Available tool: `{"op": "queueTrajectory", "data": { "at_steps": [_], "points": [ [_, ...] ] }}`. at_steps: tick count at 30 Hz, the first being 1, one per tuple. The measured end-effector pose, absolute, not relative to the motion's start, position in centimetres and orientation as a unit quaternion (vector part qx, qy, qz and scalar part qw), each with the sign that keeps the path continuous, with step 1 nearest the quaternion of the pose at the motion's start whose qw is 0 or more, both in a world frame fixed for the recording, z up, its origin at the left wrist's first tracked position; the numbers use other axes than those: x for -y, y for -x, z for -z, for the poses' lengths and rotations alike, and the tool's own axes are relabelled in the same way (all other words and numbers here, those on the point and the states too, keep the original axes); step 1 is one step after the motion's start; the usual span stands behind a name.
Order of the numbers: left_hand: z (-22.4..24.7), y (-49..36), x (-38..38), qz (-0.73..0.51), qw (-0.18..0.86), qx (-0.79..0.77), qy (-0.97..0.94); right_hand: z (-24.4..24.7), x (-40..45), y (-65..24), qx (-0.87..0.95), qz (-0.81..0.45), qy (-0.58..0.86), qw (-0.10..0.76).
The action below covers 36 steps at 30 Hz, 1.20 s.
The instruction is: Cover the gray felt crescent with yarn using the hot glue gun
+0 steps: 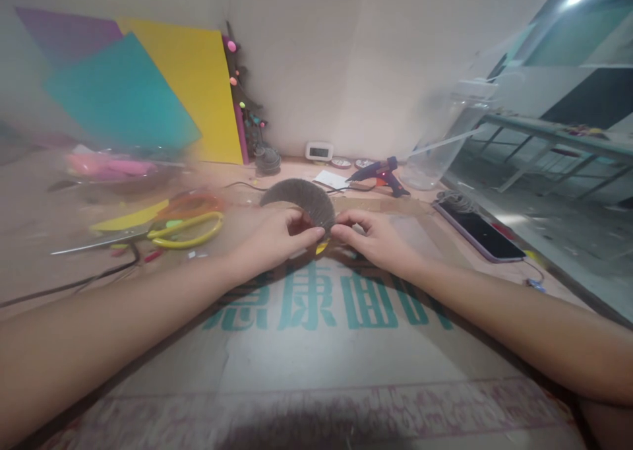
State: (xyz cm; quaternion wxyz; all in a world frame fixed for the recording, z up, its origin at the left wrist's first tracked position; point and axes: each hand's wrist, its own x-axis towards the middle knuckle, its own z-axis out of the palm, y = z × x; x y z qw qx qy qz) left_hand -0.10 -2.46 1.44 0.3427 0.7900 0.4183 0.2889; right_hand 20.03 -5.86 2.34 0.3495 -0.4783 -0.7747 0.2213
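A grey crescent (307,196), apparently wound with yarn, stands above the middle of the table, with a bit of yellow showing at its lower tip. My left hand (284,235) pinches it near that lower end, thumb in front and fingers behind. On the other side, my right hand (373,239) is closed, its thumb and fingertips pressed together against the crescent's right edge near the tip. Any strand between the right fingertips is too fine to make out. Beneath both hands lies a printed sheet (297,364) with large green characters.
Yellow-handled scissors (185,231) lie blurred at left, near a dark cable (113,275). Coloured sheets (198,94) lean on the wall. Behind are a yarn ball (268,161), a small digital clock (319,151) and a glue gun (380,173). A phone (479,229) and clear jar (435,146) stand right.
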Motion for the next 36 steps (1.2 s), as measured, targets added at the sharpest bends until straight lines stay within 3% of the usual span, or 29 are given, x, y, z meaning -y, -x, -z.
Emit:
{"op": "queueTrajectory", "data": {
  "at_steps": [6, 21, 30, 33, 36],
  "points": [
    [-1.3, 0.1, 2.0, -0.327, 0.363, -0.451, -0.747, -1.9, 5.7, -20.1, 0.816, -0.208, 0.447, 0.302],
    [-1.2, 0.1, 2.1, -0.311, 0.409, -0.43, -0.743, -1.9, 5.5, -20.2, 0.791, -0.157, 0.479, 0.346],
    [-0.1, 0.0, 1.4, -0.353, 0.358, -0.435, -0.747, -4.0, 3.3, -22.6, 0.795, -0.055, 0.494, 0.347],
    [-0.2, -0.1, 1.4, -0.352, 0.364, -0.439, -0.742, -6.4, 1.6, -26.1, 0.78, 0.03, 0.553, 0.29],
    [-0.1, -0.1, 1.4, -0.35, 0.358, -0.441, -0.745, -7.9, 0.2, -30.2, 0.714, 0.121, 0.671, 0.157]
  ]
}}
